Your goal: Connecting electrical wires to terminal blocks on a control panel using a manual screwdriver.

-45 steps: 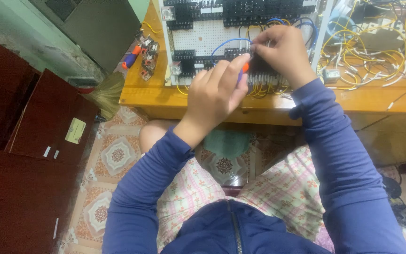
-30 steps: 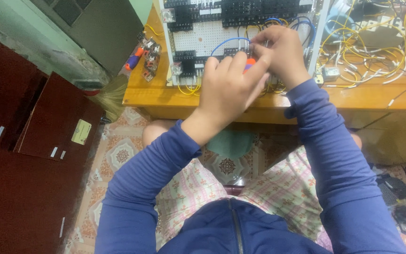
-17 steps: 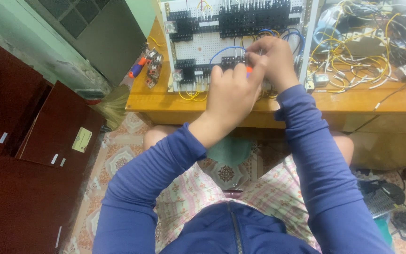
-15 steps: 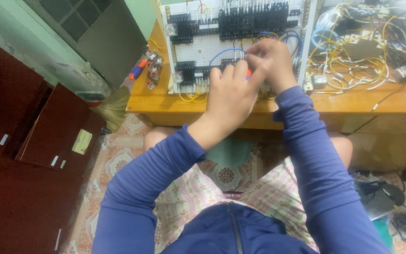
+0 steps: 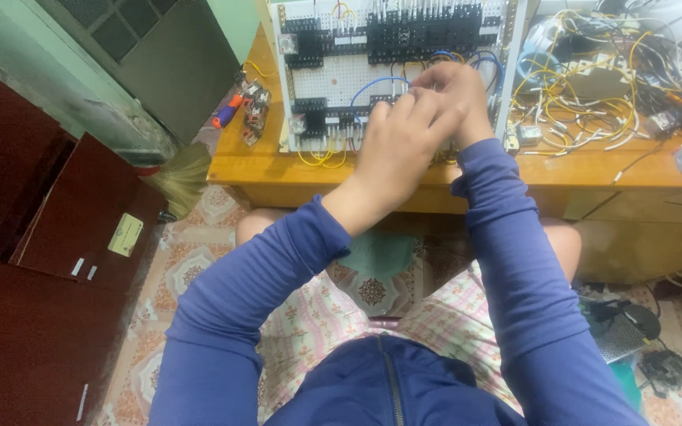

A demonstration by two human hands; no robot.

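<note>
A white perforated wiring panel [image 5: 331, 79] with rows of black terminal blocks [image 5: 412, 33] and a blue wire [image 5: 372, 83] leans upright on a wooden table [image 5: 278, 170]. Both my hands are raised against its lower middle. My left hand [image 5: 396, 146] has curled fingers, its back towards me. The orange-handled tool seen in it earlier is hidden behind it now. My right hand [image 5: 453, 88] is just above and touching it, fingertips bunched at the panel. What they pinch is hidden.
A tangle of yellow and white wires [image 5: 593, 102] covers the table right of the panel. A red-and-blue screwdriver [image 5: 226, 114] and small parts [image 5: 256, 110] lie at the left. A broom [image 5: 179, 177] and a dark red cabinet [image 5: 80, 213] stand at the left.
The view has dropped, so the panel and hands sit lower in frame. My left hand has closed up against my right hand, and the orange handle is no longer visible.
</note>
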